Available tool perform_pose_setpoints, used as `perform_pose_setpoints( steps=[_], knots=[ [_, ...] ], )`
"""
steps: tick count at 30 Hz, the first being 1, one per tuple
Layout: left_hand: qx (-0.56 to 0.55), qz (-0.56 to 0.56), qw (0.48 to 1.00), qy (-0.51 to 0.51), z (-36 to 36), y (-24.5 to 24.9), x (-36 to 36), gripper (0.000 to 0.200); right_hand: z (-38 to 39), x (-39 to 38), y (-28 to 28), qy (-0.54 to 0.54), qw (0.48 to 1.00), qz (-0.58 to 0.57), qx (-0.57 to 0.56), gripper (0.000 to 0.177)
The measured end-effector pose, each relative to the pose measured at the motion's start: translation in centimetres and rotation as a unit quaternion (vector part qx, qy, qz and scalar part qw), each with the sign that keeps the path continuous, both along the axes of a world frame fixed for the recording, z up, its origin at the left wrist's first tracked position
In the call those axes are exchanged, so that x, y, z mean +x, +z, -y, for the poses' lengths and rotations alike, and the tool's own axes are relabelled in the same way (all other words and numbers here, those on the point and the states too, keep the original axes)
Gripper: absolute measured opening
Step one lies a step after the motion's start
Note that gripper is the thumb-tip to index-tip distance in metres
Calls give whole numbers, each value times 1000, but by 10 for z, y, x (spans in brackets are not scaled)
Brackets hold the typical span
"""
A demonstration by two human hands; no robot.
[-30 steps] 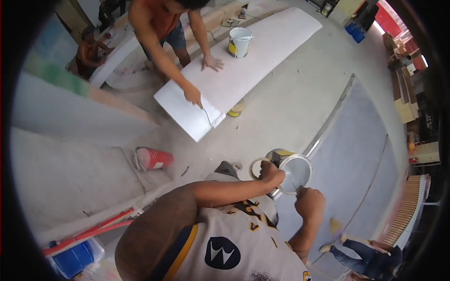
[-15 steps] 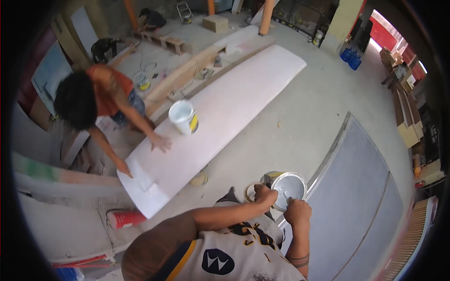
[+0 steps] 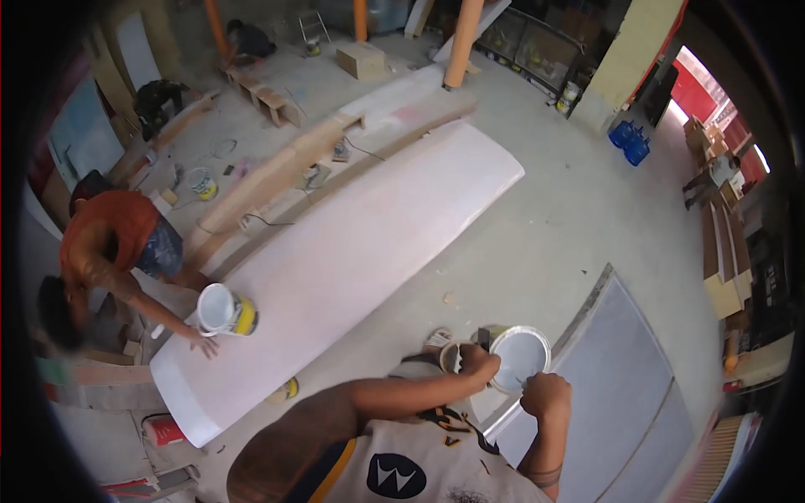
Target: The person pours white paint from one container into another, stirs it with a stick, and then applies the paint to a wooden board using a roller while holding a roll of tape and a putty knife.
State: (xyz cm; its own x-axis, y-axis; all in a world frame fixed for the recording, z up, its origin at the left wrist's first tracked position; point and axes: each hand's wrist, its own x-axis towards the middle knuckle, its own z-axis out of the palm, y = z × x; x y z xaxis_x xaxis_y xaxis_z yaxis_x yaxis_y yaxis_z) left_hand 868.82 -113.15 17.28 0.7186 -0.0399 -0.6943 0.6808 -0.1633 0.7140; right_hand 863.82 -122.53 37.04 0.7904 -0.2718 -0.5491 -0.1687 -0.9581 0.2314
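An open can of pale grey paint or filler [image 3: 521, 360] stands near my body, above the edge of a grey panel [image 3: 616, 369]. At the can's left rim is my left hand [image 3: 480, 369], its fingers curled beside a dark block-like piece [image 3: 484, 337] and a small round container [image 3: 453, 357]. My right hand [image 3: 547, 396] is closed in a fist at the can's lower right rim; a thin tool seems to reach from it into the can, mostly hidden. What exactly my left fingers grip is too small to tell.
A co-worker [image 3: 117, 243] bends over a long pale board [image 3: 352, 251] with one hand on it beside a bucket [image 3: 231, 310]. Wooden frames [image 3: 285, 176], an orange post [image 3: 463, 46], blue water bottles [image 3: 629, 142] and a red cylinder [image 3: 163, 430] stand around. Other people are farther back.
The view has shifted, so the long board and bucket appear lower left. The co-worker's head has moved down and left. My right hand has moved slightly right and down at the can's rim.
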Motion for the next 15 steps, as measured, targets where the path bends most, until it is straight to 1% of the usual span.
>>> perform_pose_setpoints(
  steps=[1,2,3,4,6,7,8,9,10,11,12,13,14,15],
  knots=[
    [18,-22,1000,-13,17,13,27,57,20,19,10,2,1000,-12,-7,17],
    [37,-39,998,-25,31,36,58,60,37,41,22,2,1000,15,1,17],
    [28,-45,999,1,43,68,83,61,54,63,33,0,999,49,13,17],
    [32,-39,999,0,63,74,105,61,74,84,42,-1,998,54,16,17],
    [99,32,994,20,102,74,148,52,110,124,47,-4,993,111,44,17],
    [97,55,993,35,120,73,167,52,122,146,46,-8,991,122,49,17],
    [101,63,992,34,138,77,192,52,136,171,43,-28,986,158,53,17],
    [72,56,995,40,156,77,216,54,152,195,39,-43,979,191,55,18],
    [43,46,997,49,172,75,239,55,169,222,30,-36,979,192,59,18],
    [-2,2,1000,1,184,72,268,57,186,249,16,-45,975,208,60,18],
    [-1,0,1000,17,198,77,292,57,204,277,3,-47,972,221,61,18],
    [10,19,1000,7,214,86,313,57,226,301,-12,-26,973,218,66,18],
    [21,40,999,-2,231,89,340,57,254,327,-30,-17,979,193,58,19],
    [96,65,993,16,261,64,368,56,277,359,-39,-8,984,172,50,20]
  ],
)
